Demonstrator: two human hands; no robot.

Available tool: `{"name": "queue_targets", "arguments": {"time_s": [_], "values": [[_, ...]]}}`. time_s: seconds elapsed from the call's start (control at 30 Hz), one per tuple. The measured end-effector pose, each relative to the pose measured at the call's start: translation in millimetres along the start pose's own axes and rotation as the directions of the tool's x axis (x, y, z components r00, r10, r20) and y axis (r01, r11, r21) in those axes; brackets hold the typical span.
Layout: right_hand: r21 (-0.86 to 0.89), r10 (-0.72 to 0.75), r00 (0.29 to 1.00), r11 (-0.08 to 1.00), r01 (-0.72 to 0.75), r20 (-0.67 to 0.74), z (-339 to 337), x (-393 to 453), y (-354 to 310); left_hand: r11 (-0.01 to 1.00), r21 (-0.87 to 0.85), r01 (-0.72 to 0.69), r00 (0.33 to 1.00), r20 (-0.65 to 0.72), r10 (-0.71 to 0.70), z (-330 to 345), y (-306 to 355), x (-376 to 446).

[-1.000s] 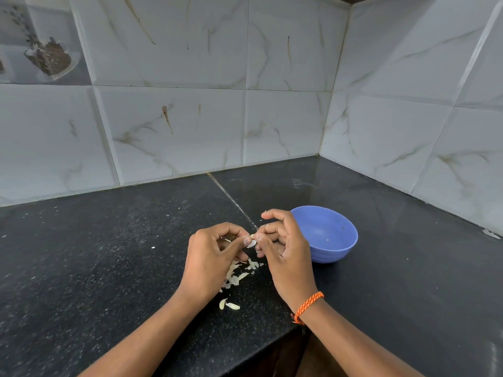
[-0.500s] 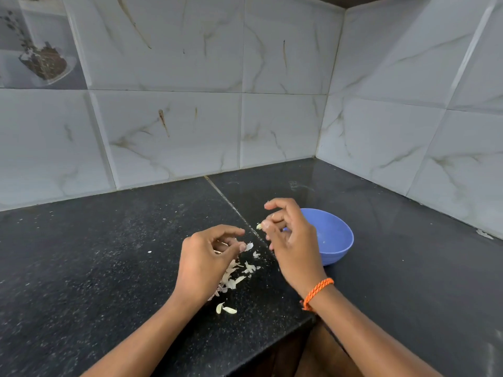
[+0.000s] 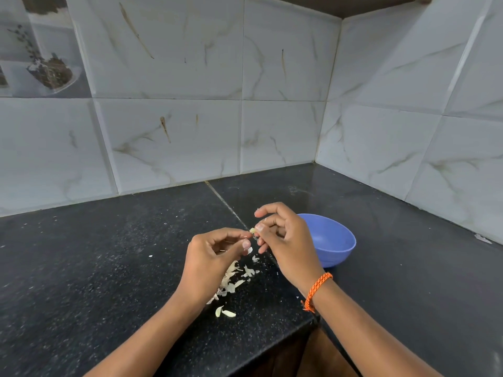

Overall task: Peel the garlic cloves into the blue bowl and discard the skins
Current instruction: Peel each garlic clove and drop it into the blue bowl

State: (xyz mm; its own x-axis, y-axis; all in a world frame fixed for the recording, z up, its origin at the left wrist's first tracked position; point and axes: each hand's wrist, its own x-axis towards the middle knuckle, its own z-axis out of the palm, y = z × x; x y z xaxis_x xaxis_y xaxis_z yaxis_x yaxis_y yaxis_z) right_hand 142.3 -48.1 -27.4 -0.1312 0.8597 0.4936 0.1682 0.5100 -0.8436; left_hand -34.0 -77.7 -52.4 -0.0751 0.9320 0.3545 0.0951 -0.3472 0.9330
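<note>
A small garlic clove (image 3: 252,230) was pinched between the fingertips of the left hand (image 3: 209,263) and right hand (image 3: 285,244) above a black counter (image 3: 81,268). Loose skins (image 3: 234,278) were scattered beneath; a blue bowl (image 3: 336,242) was set just right.

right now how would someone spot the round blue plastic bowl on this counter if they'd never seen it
Find the black speckled stone countertop where the two tiled walls meet. The round blue plastic bowl sits there, just behind the right hand with the orange braided wristband. It is the only coloured vessel; nearby lie just pale garlic skins.
</note>
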Motion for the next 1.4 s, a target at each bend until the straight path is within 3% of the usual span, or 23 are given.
{"name": "queue_targets", "arguments": {"time_s": [0.37,0.9,1.1,1.27,1.4], "values": [[0.039,0.006,0.999,0.999,-0.004,-0.043,18,-14,4,0.988,-0.153,0.012,0.998,-0.061,-0.022,1,5,-2],[-0.007,0.012,0.989,1.0,-0.013,-0.145,24,-23,6,0.995,-0.098,0.033,0.996,-0.084,-0.042,-2,-1,0],[0.032,0.033,0.993,0.999,-0.03,-0.117,25,-24,2,0.995,-0.088,0.053,0.99,-0.123,-0.064,-3,-1,0],[0.023,0.046,0.992,0.999,-0.043,-0.116,27,-25,3,0.999,-0.004,0.053,0.986,-0.161,-0.053,-4,-1,-2],[0.013,0.053,0.992,0.999,-0.052,-0.114,26,-24,6,0.987,0.158,0.006,0.989,-0.15,0.018,-5,-2,-1]]}}
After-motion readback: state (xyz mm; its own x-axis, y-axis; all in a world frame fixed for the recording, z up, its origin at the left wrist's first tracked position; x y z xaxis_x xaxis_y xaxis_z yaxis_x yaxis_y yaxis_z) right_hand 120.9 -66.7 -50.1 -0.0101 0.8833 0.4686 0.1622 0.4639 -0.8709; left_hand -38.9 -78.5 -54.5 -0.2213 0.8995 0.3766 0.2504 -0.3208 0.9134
